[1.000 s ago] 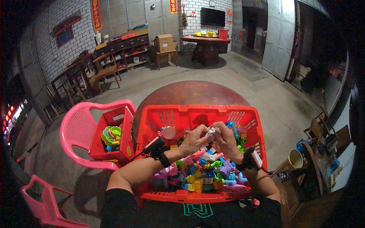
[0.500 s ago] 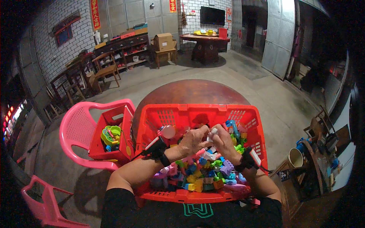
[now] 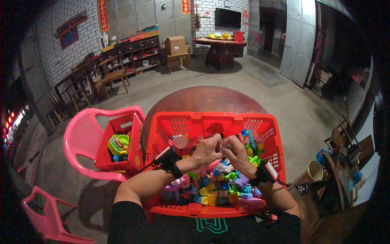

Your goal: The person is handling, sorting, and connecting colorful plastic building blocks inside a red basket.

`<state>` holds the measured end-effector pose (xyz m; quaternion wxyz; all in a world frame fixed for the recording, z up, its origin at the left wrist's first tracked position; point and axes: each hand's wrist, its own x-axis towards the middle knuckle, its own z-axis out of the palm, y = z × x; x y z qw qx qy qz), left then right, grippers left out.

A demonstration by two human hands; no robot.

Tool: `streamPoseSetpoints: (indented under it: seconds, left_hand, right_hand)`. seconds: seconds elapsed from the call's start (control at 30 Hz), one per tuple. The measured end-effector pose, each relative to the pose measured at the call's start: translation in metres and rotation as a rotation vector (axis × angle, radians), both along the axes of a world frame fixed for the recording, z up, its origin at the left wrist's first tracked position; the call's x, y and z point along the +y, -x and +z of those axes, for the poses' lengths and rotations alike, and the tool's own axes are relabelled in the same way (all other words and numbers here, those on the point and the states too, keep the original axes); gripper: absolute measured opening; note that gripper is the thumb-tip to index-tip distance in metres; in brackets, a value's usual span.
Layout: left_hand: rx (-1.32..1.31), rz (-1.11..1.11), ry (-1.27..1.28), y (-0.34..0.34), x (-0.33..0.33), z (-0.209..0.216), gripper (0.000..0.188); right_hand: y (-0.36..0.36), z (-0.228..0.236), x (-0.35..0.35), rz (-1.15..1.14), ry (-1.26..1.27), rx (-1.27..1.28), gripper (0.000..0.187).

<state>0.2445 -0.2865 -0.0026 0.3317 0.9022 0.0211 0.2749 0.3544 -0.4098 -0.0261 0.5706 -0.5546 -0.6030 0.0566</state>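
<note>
Both my hands meet above a red plastic basket (image 3: 237, 118) heaped with colourful toy building blocks (image 3: 212, 198). My left hand (image 3: 206, 152) is closed, its fingers pinched against those of the other hand. Curled inward, my right hand (image 3: 238, 153) is closed too, its thumb and fingertips pressed together. Whatever small thing lies between the fingertips is mostly hidden; only a pale bit shows. Close to my left hand, a round pale pink piece (image 3: 180, 141) sits in the basket. Beyond my right hand lie blue pieces (image 3: 250, 137) and green blocks (image 3: 256, 158).
The basket stands on a round wooden table (image 3: 207, 97). At left, a pink plastic chair (image 3: 83, 134) holds a red box (image 3: 105, 156) with green toys (image 3: 118, 143). Another pink chair (image 3: 44, 213) is at lower left. A bucket (image 3: 315, 169) stands at right.
My right hand has turned and its fingers have curled down toward the left hand. The white piece that showed at its fingertips is now mostly covered. My left hand has barely moved.
</note>
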Motion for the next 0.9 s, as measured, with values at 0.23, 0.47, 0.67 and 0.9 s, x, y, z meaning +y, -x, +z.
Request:
streamPoseSetpoints:
  seconds: [0.23, 0.47, 0.67, 0.9]
  left_hand:
    - [-0.055, -0.114, -0.035, 0.004, -0.004, 0.004, 0.029]
    - [-0.107, -0.130, -0.132, 0.000, 0.004, 0.001, 0.033]
    - [-0.055, -0.148, -0.048, 0.001, 0.004, 0.001, 0.043]
    - [-0.154, -0.182, -0.085, 0.002, 0.004, 0.000, 0.046]
  right_hand:
    - [0.001, 0.006, -0.004, 0.091, 0.111, 0.439, 0.015]
    - [-0.006, 0.011, -0.008, 0.185, 0.233, 0.560, 0.019]
    - [-0.005, 0.008, -0.007, 0.165, 0.198, 0.572, 0.019]
    - [-0.010, -0.003, -0.002, 0.287, 0.196, 0.832, 0.015]
